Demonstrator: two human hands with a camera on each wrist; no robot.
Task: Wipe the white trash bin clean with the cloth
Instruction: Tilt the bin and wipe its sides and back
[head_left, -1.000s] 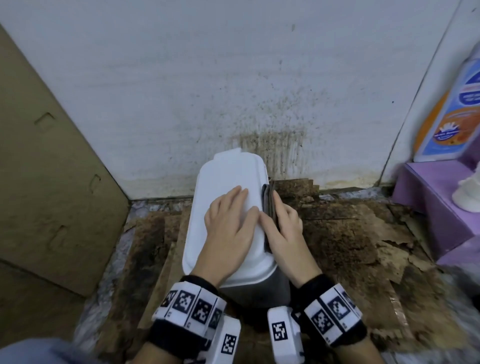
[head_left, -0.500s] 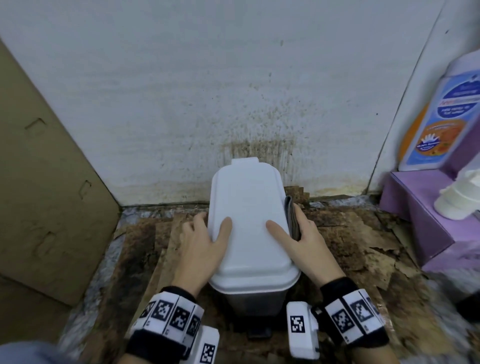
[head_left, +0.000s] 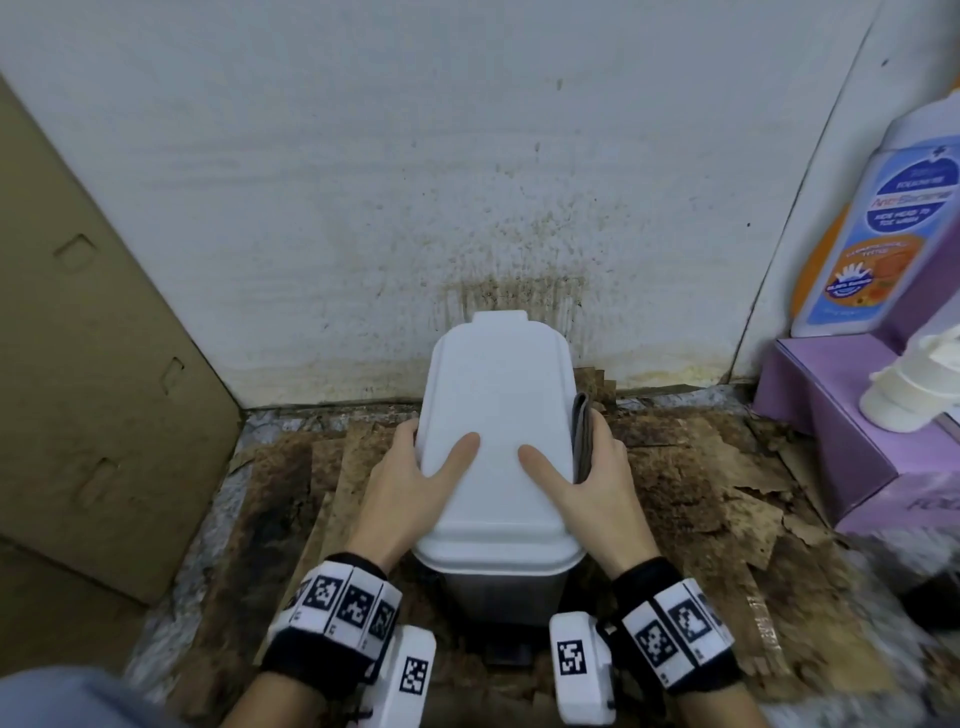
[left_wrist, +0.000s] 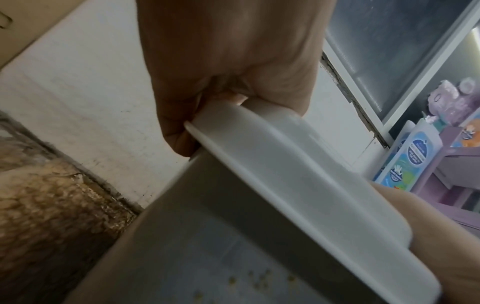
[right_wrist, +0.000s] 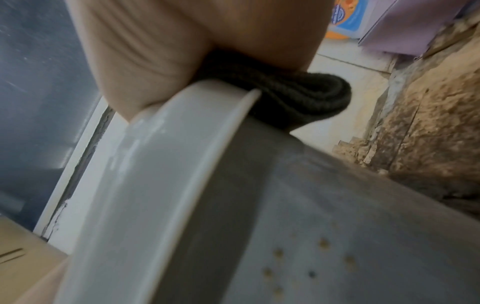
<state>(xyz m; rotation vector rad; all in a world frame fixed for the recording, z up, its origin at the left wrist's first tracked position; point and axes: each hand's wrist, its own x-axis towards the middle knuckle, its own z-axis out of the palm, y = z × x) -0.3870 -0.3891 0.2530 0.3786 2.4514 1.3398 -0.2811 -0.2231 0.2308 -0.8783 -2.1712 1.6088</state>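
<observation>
The white trash bin stands on the floor against the stained wall, lid closed. My left hand grips the lid's left edge, thumb lying on top and fingers curled under the rim. On the other side, my right hand presses a folded dark grey cloth against the lid's right edge, thumb on top of the lid. The right wrist view shows the cloth squeezed between my fingers and the rim. Small brown specks dot the bin's grey side wall.
A cardboard panel leans at the left. At the right, a purple box carries a soap bottle and a white pump top. Peeling brown cardboard covers the floor. The bin's pedal faces me.
My left hand has slid off the top of the lid to its left edge. The right hand with the cloth stays at the right edge, and the bin now stands squarer to me.
</observation>
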